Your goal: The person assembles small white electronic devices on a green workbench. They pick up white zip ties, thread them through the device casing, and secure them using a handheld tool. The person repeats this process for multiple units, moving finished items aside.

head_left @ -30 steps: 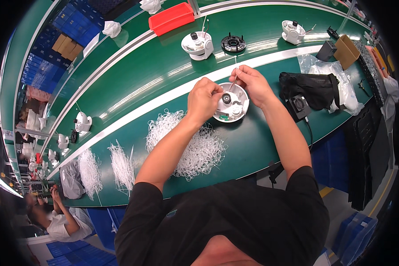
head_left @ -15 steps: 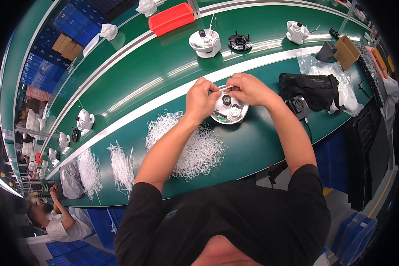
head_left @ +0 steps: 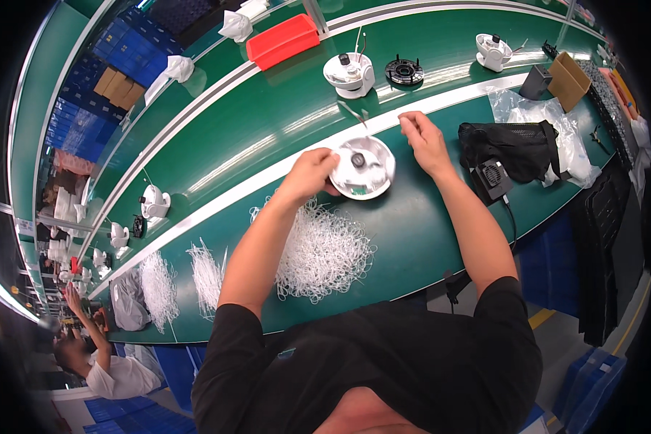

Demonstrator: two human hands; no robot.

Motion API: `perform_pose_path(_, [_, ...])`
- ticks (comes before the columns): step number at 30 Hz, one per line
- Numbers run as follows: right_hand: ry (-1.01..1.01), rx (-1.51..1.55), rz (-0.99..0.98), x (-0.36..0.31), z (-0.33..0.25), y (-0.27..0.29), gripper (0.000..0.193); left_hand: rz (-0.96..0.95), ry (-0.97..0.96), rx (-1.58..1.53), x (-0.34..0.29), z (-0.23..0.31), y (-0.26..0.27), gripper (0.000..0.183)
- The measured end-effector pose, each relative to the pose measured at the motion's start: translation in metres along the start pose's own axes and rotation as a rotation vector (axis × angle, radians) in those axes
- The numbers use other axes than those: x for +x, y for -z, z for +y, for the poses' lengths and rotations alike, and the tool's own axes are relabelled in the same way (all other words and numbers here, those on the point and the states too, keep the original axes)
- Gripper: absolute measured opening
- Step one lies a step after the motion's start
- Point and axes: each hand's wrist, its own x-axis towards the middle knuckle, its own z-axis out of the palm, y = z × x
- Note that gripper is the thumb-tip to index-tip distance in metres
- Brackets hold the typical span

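Note:
A white round fan-like housing [head_left: 375,160] with a black knob [head_left: 359,160] in its middle is tilted above the green bench. My left hand [head_left: 312,172] grips its left rim, thumb on top and other fingers partly hidden beneath. Thin wires [head_left: 356,114] stick up from its far side, slightly blurred. To the right, apart from the housing, my right hand [head_left: 424,141] is raised with loosely bent fingers and nothing visible in them. A heap of white cable ties or looped strands [head_left: 324,253] lies in front of the housing, beside my left forearm.
Beyond the white strip stand another white housing [head_left: 351,76], a black round frame [head_left: 405,71] and a red bin [head_left: 283,42]. A black bag [head_left: 503,148] and small black fan device [head_left: 490,179] lie at right. More strand piles [head_left: 159,289] and a co-worker [head_left: 112,372] are at left.
Both hands were together on the housing's far edge. Now my right hand has let go and moved right, while my left hand has shifted to the left rim and tilted the housing.

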Motion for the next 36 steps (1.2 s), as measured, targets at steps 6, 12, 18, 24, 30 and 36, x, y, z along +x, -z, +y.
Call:
perform_pose_path(6, [0.062, -0.209, -0.056, -0.004, 0.017, -0.014, 0.021, 0.408, -0.014, -0.412, 0.066, -0.004, 0.063, 0.032])
perform_pose_path(12, [0.084, -0.243, -0.074, -0.005, 0.018, -0.013, 0.017, 0.644, -0.070, -0.788, 0.129, -0.025, 0.098, 0.041])
perform_pose_path(18, [0.059, -0.232, -0.078, -0.005, 0.019, -0.010, 0.017, 0.360, 0.119, -0.837, 0.154, 0.011, 0.014, 0.073])
perform_pose_path(24, [0.128, -0.213, -0.063, -0.001, 0.022, -0.010, 0.018, 0.204, 0.007, -0.636, 0.222, 0.045, -0.038, 0.055])
perform_pose_path(30, [0.143, -0.095, 0.220, 0.007, 0.020, -0.003, 0.034, 0.254, -0.003, -0.545, 0.219, 0.060, -0.056, 0.031])
perform_pose_path(36, [0.174, -0.168, 0.197, 0.009, -0.005, 0.016, 0.043, -0.060, 0.049, -0.475, 0.103, 0.050, -0.050, 0.030])
